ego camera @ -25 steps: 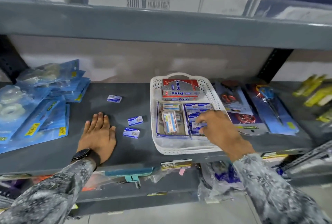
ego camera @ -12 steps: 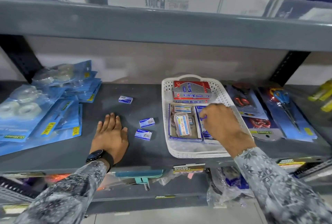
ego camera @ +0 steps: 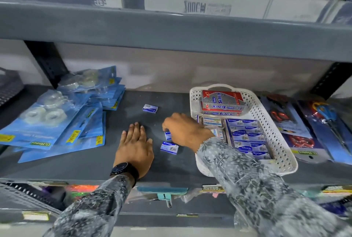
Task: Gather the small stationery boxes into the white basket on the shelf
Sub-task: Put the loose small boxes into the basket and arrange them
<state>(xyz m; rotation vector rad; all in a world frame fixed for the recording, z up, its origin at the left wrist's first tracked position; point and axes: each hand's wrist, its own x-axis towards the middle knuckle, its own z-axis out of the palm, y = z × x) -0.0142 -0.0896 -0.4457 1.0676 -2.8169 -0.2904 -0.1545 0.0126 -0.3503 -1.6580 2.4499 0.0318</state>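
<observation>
**A:** Where were the small boxes when you reached across?

**B:** Three were loose on the grey shelf (ego camera: 80, 168), all left of the white basket (ego camera: 282, 160). Your right hand (ego camera: 185, 132) had closed its fingertips on the middle box (ego camera: 168, 135), which looked tipped up on an edge. The near box (ego camera: 169, 147) lay flat just beside it, toward you. The far box (ego camera: 150, 108) sat apart, farther back.

**A:** And the other hand?

**B:** Your left hand (ego camera: 136, 148) lay flat on the shelf, fingers spread wide and holding nothing, just left of those two boxes.

**A:** What did the basket hold?

**B:** Rows of matching blue boxes (ego camera: 245, 134) along its right side, a red-and-silver carton (ego camera: 222, 101) at the far end, and some packets I couldn't read under your wrist. By my reckoning the job was most of the way along, with three boxes left.

**A:** How should I have handled that grip?

**B:** I'd have pinched the box across its short sides and lifted it straight up (a light box slips if only one corner is caught), then carried it over the basket's left wall, not dragged it against the rim. Setting it flat on the rows would have kept them tidy. Your sleeve (ego camera: 238, 172) lay over the basket's near left corner, so it could have snagged there.

**A:** Anything else nearby?

**B:** Tape packs (ego camera: 47, 118) were stacked at far left, and carded scissors (ego camera: 327, 118) lay right of the basket.
</observation>
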